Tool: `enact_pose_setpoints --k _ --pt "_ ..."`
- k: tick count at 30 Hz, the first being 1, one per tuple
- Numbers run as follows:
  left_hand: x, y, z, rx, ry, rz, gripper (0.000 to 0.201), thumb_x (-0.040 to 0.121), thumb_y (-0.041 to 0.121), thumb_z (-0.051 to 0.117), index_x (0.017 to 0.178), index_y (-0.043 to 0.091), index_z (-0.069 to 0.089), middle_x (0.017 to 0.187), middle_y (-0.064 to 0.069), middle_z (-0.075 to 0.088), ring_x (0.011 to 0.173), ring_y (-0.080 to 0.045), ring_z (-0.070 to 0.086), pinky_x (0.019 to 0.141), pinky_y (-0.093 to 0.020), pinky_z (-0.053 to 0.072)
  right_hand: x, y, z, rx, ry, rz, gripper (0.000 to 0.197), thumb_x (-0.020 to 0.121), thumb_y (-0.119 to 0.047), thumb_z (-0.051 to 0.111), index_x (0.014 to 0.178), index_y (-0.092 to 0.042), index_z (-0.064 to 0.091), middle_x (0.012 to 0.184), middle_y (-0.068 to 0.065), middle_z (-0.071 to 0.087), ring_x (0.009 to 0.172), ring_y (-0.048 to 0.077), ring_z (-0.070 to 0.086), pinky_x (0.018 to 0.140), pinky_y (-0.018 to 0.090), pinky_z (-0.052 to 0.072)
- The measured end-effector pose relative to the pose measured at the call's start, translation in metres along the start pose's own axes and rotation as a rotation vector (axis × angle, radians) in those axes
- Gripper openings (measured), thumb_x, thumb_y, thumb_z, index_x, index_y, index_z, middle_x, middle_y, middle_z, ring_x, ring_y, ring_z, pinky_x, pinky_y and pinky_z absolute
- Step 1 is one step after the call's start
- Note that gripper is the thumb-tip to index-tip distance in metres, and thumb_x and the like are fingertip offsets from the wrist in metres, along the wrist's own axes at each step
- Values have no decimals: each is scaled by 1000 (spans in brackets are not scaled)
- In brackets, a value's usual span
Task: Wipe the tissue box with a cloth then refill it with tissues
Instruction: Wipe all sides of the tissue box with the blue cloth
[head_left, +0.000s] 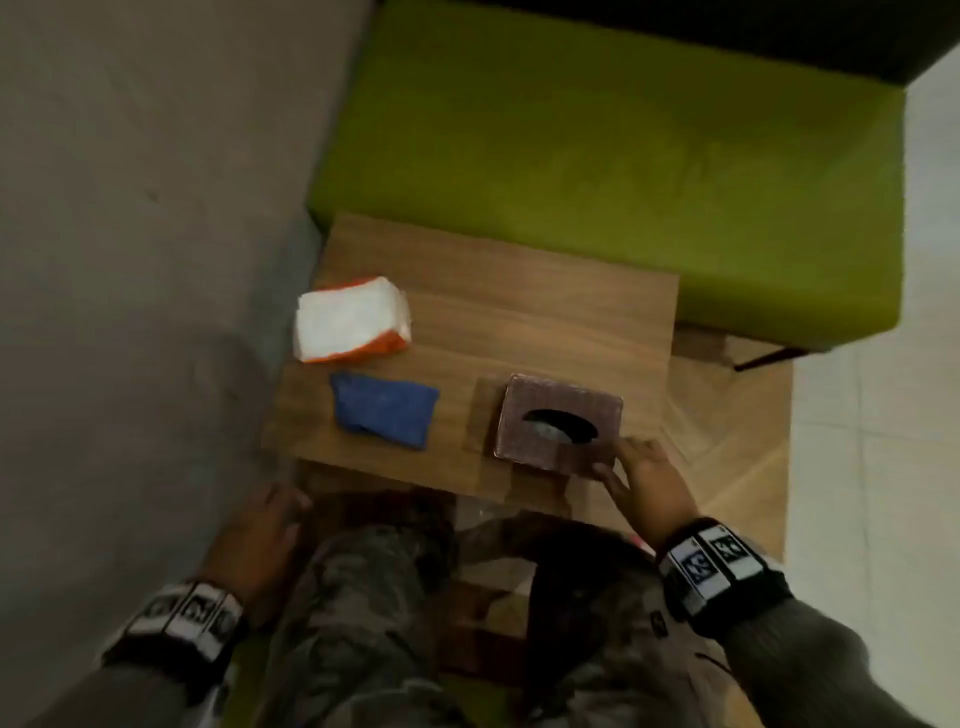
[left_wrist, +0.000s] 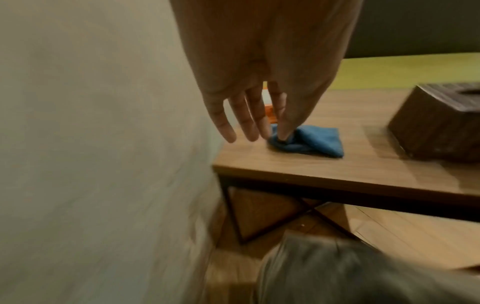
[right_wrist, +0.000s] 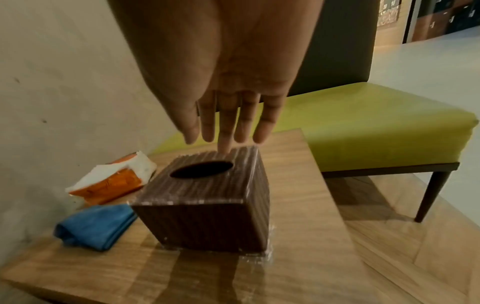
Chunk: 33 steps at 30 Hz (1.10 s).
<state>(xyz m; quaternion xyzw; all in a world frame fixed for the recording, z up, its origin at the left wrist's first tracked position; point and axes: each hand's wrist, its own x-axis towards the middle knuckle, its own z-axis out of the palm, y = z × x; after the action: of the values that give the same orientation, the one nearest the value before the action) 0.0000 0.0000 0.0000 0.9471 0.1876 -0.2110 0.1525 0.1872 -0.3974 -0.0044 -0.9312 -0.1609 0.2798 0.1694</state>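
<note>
A brown ribbed tissue box (head_left: 558, 421) with a dark oval opening stands near the front right of the small wooden table (head_left: 519, 312). My right hand (head_left: 623, 462) is at the box's near right corner with straight fingers (right_wrist: 226, 135); contact with the box (right_wrist: 207, 201) is unclear. A folded blue cloth (head_left: 384, 408) lies left of the box. Behind the cloth lies a white and orange tissue pack (head_left: 350, 319). My left hand (head_left: 280, 501) hangs in front of the table's front left edge, fingers (left_wrist: 249, 127) loose and holding nothing, short of the cloth (left_wrist: 311, 142).
A green padded bench (head_left: 623, 156) stands behind and right of the table. A grey wall (head_left: 130, 208) runs close along the left side. My legs in camouflage trousers (head_left: 363, 597) are right in front of the table, over a wooden floor (head_left: 737, 441).
</note>
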Motion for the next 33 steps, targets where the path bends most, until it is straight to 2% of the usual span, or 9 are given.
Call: enact_pose_setpoints --k 2,5,9,16,21,26,28,31,33 --pt "56 7 15 49 11 209 41 75 28 47 112 12 53 107 -24 59 89 -42 62 78 -49 51 14 3 25 -66 122 -49 32 92 -30 51 117 -14 64 112 9 66 90 35 58 79 38 41" --pt "122 39 26 207 -47 344 61 64 23 72 121 20 52 131 -22 51 115 -47 50 85 -60 43 29 5 49 -211 205 -132 42 95 -36 34 121 -18 61 117 4 64 89 32 59 78 36 38" --pt "153 43 61 272 -47 246 82 63 22 80 134 35 41 154 -4 20 143 -31 8 106 -65 14 30 8 58 -322 351 -152 39 93 -35 31 115 -25 63 114 -2 65 93 25 43 75 42 42" --pt "140 37 79 138 176 357 49 67 31 65 115 22 59 118 -11 59 108 -32 55 95 -46 38 12 -6 61 -333 364 -29 34 98 -24 43 127 -37 55 125 1 60 117 33 36 90 43 31" --pt "92 50 92 -608 376 207 25 86 16 57 109 7 55 107 -20 61 99 -33 57 82 -37 42 -14 -23 87 -335 335 58 33 97 -32 43 127 -41 54 134 4 53 124 34 33 95 44 31" --pt "93 53 98 -1029 406 175 57 79 50 44 112 4 52 110 -31 56 102 -44 57 85 -48 47 -34 -43 99 -354 355 44 37 94 -46 49 128 -33 57 139 11 38 130 36 26 106 44 26" --pt "82 63 100 -974 407 268 46 84 36 42 118 7 54 120 -23 58 110 -37 55 95 -49 44 -33 -46 101 -362 310 8 42 94 -46 50 131 -27 55 147 10 33 134 34 25 109 41 26" --pt "58 84 98 -964 357 423 37 91 1 39 120 17 55 127 0 53 119 -13 47 98 -22 37 -30 -48 102 -260 226 -15 53 95 -42 52 141 -18 44 157 11 20 141 32 25 113 38 23" --pt "64 93 102 -934 327 457 38 91 -3 40 123 13 54 131 -2 52 121 -13 46 95 -18 34 -27 -50 103 -231 202 -10 57 95 -40 53 144 -17 39 159 12 15 142 33 24 114 38 23"
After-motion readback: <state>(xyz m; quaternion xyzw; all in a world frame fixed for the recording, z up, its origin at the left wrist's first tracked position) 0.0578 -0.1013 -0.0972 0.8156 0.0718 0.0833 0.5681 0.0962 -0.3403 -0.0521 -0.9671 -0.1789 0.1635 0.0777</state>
